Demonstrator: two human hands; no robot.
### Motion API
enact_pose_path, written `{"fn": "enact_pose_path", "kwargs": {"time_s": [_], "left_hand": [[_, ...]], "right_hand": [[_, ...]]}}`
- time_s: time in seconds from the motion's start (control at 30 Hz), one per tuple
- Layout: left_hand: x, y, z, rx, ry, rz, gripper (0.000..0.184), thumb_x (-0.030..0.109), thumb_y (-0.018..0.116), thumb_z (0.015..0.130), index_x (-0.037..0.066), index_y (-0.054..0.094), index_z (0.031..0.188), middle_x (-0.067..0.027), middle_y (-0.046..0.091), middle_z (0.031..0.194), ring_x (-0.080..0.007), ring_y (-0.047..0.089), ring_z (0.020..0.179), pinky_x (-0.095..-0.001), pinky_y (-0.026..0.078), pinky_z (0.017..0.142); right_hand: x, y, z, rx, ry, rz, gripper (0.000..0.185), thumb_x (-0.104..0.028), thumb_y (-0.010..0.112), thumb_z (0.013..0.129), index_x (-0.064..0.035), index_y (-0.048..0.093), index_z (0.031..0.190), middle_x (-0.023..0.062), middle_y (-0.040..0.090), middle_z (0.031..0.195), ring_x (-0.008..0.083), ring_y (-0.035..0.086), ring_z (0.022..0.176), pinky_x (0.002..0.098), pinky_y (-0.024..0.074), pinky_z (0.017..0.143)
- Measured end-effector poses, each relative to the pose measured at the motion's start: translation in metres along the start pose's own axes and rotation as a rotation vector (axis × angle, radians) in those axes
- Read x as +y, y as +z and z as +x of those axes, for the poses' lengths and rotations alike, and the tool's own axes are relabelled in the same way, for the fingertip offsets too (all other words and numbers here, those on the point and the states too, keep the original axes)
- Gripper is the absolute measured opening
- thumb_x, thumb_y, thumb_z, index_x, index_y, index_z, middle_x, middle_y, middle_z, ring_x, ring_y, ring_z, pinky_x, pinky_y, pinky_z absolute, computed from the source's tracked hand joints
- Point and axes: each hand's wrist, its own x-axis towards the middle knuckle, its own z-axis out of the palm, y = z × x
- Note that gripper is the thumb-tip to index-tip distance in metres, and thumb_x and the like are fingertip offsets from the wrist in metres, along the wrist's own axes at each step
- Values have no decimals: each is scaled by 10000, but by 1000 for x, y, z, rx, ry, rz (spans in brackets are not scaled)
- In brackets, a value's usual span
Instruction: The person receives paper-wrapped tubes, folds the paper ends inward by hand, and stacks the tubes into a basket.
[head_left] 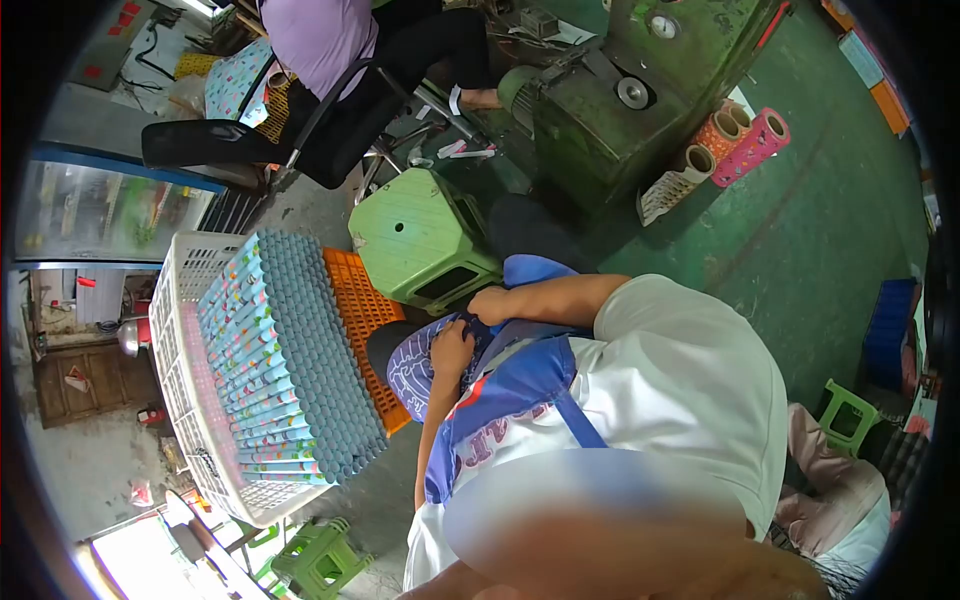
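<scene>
My left hand (452, 350) rests on the blue patterned cloth (408, 365) over my lap, with its fingers spread and nothing seen in them. Close beside it, my right hand (489, 305) has its fingers curled in at the dark blue cloth; whatever it may hold is hidden. A green plastic stool (410, 235) stands just beyond both hands. To the left, a white plastic basket (172, 350) bears a large stack of blue patterned tubes (300, 360), and neither hand touches it.
An orange crate (358, 320) lies between tubes and stool. A green machine (610, 110) stands ahead, with patterned rolls (752, 148) beside it. One person (320, 45) sits on a black chair at the top left; another person (840, 490) is at the lower right. More green stools (320, 560) stand lower left.
</scene>
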Motion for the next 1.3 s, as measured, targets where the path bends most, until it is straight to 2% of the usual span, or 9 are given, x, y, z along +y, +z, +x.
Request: {"fn": "enact_pose_path", "kwargs": {"time_s": [0.6, 0.67, 0.87, 1.0, 1.03, 1.07, 1.1, 1.17, 1.3], "left_hand": [[1, -3, -10, 22, -34, -36, 319, 233, 665, 874, 56, 678, 1140, -181, 697, 1121, -382, 672, 1019, -475, 526, 888], [-1, -4, -10, 13, -38, -34, 322, 230, 665, 877, 52, 677, 1145, -182, 697, 1132, -385, 669, 1031, -474, 525, 897], [3, -10, -10, -19, -54, -34, 323, 217, 670, 885, 44, 679, 1158, -185, 697, 1161, -387, 662, 1064, -468, 521, 920], [-3, -2, -6, 40, -12, -52, 282, 226, 661, 883, 72, 685, 1118, -154, 703, 1103, -351, 672, 1033, -460, 512, 906], [-5, 0, -5, 30, -9, -52, 282, 226, 661, 883, 72, 685, 1118, -154, 703, 1103, -351, 672, 1033, -460, 512, 906], [-8, 2, -5, 6, -17, -70, 275, 229, 664, 881, 78, 685, 1110, -146, 704, 1098, -349, 672, 1026, -457, 513, 896], [-11, 3, -4, -17, -22, -86, 269, 232, 666, 878, 83, 685, 1101, -138, 705, 1093, -348, 673, 1019, -455, 514, 886], [-13, 4, 2, -38, -19, -99, 262, 235, 669, 876, 89, 686, 1093, -130, 706, 1088, -347, 674, 1013, -452, 514, 876], [-15, 8, 5, -53, -62, -177, 235, 244, 666, 874, 103, 682, 1061, -116, 705, 1048, -342, 674, 981, -453, 515, 847]], "right_hand": [[-7, -2, 1, -2, 16, -48, 245, -115, 585, 809, -52, 730, 996, 207, 716, 989, 409, 678, 977, 507, 538, 839], [-5, -22, 4, 387, -159, -9, 194, -131, 579, 853, -57, 709, 977, 182, 688, 971, 395, 653, 968, 505, 523, 827], [39, -177, -67, 825, -77, -132, 145, -151, 610, 879, -80, 688, 979, 150, 657, 975, 369, 628, 951, 505, 501, 828], [82, -280, -136, 950, 49, -449, 111, -123, 634, 841, -61, 687, 916, 144, 657, 914, 376, 625, 918, 498, 506, 799], [93, -309, -149, 1088, 35, -581, 119, -168, 634, 804, -69, 668, 747, 152, 648, 843, 368, 650, 871, 488, 526, 712], [107, -341, -162, 1079, 200, -677, 120, -173, 644, 790, -68, 661, 735, 160, 642, 808, 380, 651, 826, 511, 526, 698], [123, -368, -180, 1168, 169, -742, 189, -165, 693, 801, -38, 705, 940, 163, 685, 921, 361, 654, 856, 486, 525, 722], [167, -421, -199, 1131, 468, -712, 312, -265, 602, 963, -16, 662, 1142, 192, 620, 996, 385, 578, 927, 499, 475, 836], [192, -488, -262, 1039, 339, -438, 367, -301, 672, 900, -8, 684, 1122, 197, 662, 1007, 394, 621, 921, 485, 509, 813]]}}
